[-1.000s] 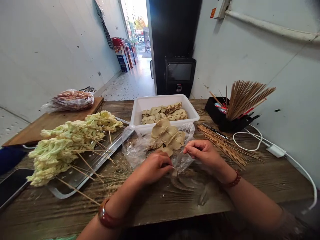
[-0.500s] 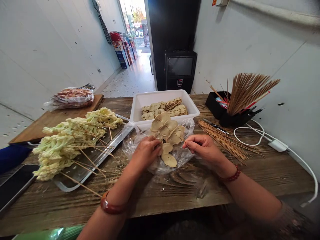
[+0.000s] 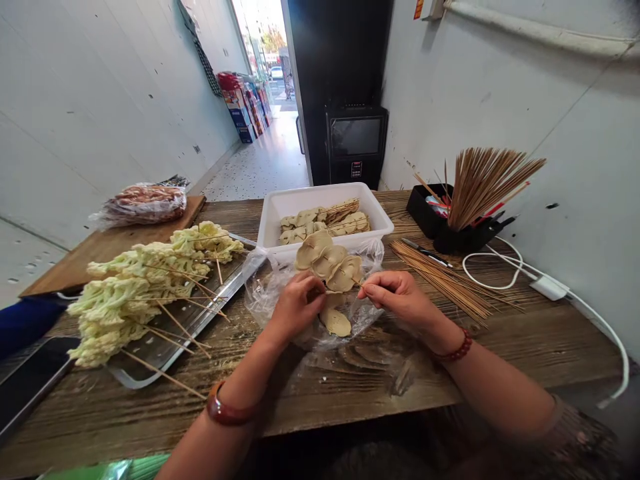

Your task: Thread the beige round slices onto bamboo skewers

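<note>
My right hand (image 3: 393,293) pinches the end of a thin wooden skewer (image 3: 357,283) between thumb and fingers. Several pale beige round slices (image 3: 330,260) are threaded on it, overlapping in a row slanting up to the left. My left hand (image 3: 299,303) is curled, its fingertips beside the lower loose slices; what is between them is hidden. A loose oval slice (image 3: 336,323) lies on a crumpled clear plastic bag (image 3: 260,283) under both hands. Just behind stands a white plastic tub (image 3: 327,191) holding more skewered slices (image 3: 350,223).
At left, skewered cauliflower (image 3: 130,293) rests on a metal tray (image 3: 165,357), sticks pointing right. A wrapped bundle (image 3: 147,203) sits on a wooden board (image 3: 65,270). Loose skewers (image 3: 440,280) lie at right, near a black holder (image 3: 425,207) and a white cable (image 3: 607,333). A phone (image 3: 35,380) lies at left.
My left hand has shifted slightly down over the loose slices, covering more of the upper one. The threaded slices stay raised on the skewer in my right hand. The camera view has turned slightly.
</note>
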The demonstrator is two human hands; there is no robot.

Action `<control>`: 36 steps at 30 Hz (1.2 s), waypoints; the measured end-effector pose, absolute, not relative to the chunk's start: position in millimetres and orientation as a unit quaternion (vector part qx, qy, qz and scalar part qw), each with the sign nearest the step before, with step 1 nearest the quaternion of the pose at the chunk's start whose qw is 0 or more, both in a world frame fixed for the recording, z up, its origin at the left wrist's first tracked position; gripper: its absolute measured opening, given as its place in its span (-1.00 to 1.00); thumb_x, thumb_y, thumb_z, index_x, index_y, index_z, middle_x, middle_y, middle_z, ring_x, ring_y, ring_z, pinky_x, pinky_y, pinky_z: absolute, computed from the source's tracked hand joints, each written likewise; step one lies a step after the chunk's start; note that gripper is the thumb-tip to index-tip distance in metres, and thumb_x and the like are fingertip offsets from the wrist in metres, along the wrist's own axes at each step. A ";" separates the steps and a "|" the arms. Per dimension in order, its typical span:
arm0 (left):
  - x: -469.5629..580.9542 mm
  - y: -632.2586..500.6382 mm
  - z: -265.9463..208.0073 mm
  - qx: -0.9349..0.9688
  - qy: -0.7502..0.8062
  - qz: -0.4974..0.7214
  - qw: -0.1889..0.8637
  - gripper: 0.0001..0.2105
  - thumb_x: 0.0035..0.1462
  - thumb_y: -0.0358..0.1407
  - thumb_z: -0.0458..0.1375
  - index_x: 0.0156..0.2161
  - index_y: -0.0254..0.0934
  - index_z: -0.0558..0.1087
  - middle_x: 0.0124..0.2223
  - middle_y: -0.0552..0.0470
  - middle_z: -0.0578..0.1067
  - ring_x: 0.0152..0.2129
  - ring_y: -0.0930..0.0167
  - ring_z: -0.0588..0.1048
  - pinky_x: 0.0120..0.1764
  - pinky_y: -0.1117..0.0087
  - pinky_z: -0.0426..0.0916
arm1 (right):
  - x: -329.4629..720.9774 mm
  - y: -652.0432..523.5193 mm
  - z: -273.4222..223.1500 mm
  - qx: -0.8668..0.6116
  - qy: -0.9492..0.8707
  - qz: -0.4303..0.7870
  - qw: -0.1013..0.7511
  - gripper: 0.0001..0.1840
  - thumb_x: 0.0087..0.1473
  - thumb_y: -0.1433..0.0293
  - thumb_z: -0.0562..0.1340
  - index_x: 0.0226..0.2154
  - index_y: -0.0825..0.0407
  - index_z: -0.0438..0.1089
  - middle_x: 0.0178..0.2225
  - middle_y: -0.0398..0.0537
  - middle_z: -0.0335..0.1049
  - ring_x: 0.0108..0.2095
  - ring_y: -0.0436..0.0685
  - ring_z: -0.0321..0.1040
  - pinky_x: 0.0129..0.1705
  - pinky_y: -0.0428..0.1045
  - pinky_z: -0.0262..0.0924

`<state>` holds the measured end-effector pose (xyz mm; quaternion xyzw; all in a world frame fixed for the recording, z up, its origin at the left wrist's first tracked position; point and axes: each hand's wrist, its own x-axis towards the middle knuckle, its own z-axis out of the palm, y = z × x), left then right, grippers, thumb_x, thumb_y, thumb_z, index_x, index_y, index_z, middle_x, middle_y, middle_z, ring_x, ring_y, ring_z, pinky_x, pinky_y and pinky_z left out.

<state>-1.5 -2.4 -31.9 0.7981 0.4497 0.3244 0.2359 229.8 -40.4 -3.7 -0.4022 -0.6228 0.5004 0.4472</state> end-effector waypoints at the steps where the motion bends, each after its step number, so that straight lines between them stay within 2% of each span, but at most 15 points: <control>1: -3.1 -1.7 -31.2 0.773 0.453 0.343 0.282 -0.97 0.01 -0.42 0.16 -0.42 -0.27 0.43 -0.40 0.03 0.46 -0.41 0.37 0.43 -0.32 0.36 0.31 | 229.9 -40.2 -3.8 -0.402 -0.620 0.502 0.449 -0.69 0.10 0.21 0.25 -0.46 0.10 0.53 -0.66 -0.21 0.22 -0.61 -0.06 0.09 -0.53 -0.10 -0.06; 2: -5.0 -1.0 -30.4 0.743 0.458 0.362 0.327 -0.99 0.01 -0.39 0.17 -0.40 -0.27 0.43 -0.42 0.05 0.45 -0.45 0.40 0.42 -0.36 0.39 0.30 | 230.1 -40.0 -3.9 -0.401 -0.618 0.504 0.452 -0.68 0.10 0.20 0.25 -0.46 0.10 0.53 -0.66 -0.21 0.23 -0.61 -0.05 0.09 -0.53 -0.10 -0.05; 5: -11.0 0.8 -28.0 0.651 0.478 0.408 0.426 -0.87 -0.01 -0.28 0.24 -0.35 -0.28 0.44 -0.44 0.08 0.47 -0.50 0.43 0.42 -0.43 0.43 0.28 | 230.8 -39.6 -4.7 -0.398 -0.611 0.509 0.458 -0.66 0.09 0.17 0.26 -0.47 0.10 0.53 -0.65 -0.21 0.23 -0.61 -0.05 0.09 -0.53 -0.10 -0.04; 10: -15.0 0.6 -26.1 0.568 0.472 0.423 0.525 -0.73 -0.07 -0.19 0.33 -0.24 -0.30 0.56 -0.34 -0.01 0.58 -0.44 0.38 0.47 -0.39 0.41 0.33 | 230.8 -40.4 -5.5 -0.402 -0.613 0.503 0.458 -0.65 0.10 0.15 0.26 -0.46 0.10 0.53 -0.66 -0.20 0.22 -0.61 -0.05 0.09 -0.53 -0.10 -0.05; 15: -14.4 -1.0 -23.4 0.480 0.422 0.445 0.628 -0.60 -0.17 -0.28 0.42 -0.14 -0.30 0.59 -0.24 -0.08 0.62 -0.35 0.34 0.53 -0.29 0.39 0.38 | 229.4 -41.1 -2.7 -0.409 -0.597 0.512 0.462 -0.63 0.06 0.11 0.28 -0.48 0.09 0.52 -0.66 -0.20 0.22 -0.62 -0.05 0.06 -0.55 -0.10 -0.05; 19: -15.5 -1.3 -20.9 0.401 0.403 0.460 0.682 -0.53 -0.26 -0.36 0.46 -0.12 -0.32 0.57 -0.26 -0.07 0.62 -0.39 0.38 0.54 -0.32 0.42 0.41 | 228.8 -41.6 -0.5 -0.420 -0.580 0.511 0.476 -0.62 0.02 0.10 0.31 -0.49 0.10 0.52 -0.66 -0.20 0.22 -0.62 -0.06 0.03 -0.56 -0.10 -0.06; 24: -19.6 -1.0 -17.8 0.348 0.403 0.501 0.682 -0.70 -0.28 -0.38 0.47 -0.37 -0.35 0.54 -0.44 0.06 0.55 -0.55 0.52 0.48 -0.45 0.52 0.40 | 227.9 -42.5 -2.4 -0.411 -0.576 0.527 0.470 -0.62 0.03 0.10 0.30 -0.48 0.11 0.52 -0.66 -0.20 0.20 -0.62 -0.06 0.01 -0.56 -0.10 -0.08; 29: -24.8 -1.4 -8.2 0.345 0.405 0.541 0.651 -0.65 -0.25 -0.26 0.46 -0.33 -0.31 0.48 -0.38 0.07 0.54 -0.51 0.43 0.50 -0.47 0.40 0.47 | 227.4 -43.2 -4.1 -0.402 -0.616 0.518 0.436 -0.60 0.07 0.09 0.27 -0.49 0.11 0.52 -0.65 -0.18 0.22 -0.60 -0.04 0.08 -0.53 -0.10 -0.01; 33: -30.9 -1.1 -0.3 0.362 0.429 0.590 0.581 -0.64 -0.23 -0.27 0.45 -0.27 -0.32 0.52 -0.36 0.06 0.55 -0.56 0.50 0.44 -0.61 0.54 0.33 | 227.3 -44.8 -4.2 -0.404 -0.650 0.503 0.401 -0.60 0.11 0.12 0.24 -0.49 0.11 0.52 -0.63 -0.16 0.25 -0.58 -0.03 0.11 -0.52 -0.10 0.00; 36: -35.1 -0.7 2.8 0.369 0.425 0.606 0.562 -0.66 -0.24 -0.30 0.43 -0.27 -0.33 0.55 -0.36 0.05 0.56 -0.56 0.53 0.42 -0.61 0.56 0.31 | 226.6 -45.8 -5.8 -0.405 -0.676 0.491 0.370 -0.61 0.14 0.15 0.22 -0.48 0.12 0.53 -0.63 -0.15 0.24 -0.58 -0.03 0.10 -0.53 -0.10 -0.02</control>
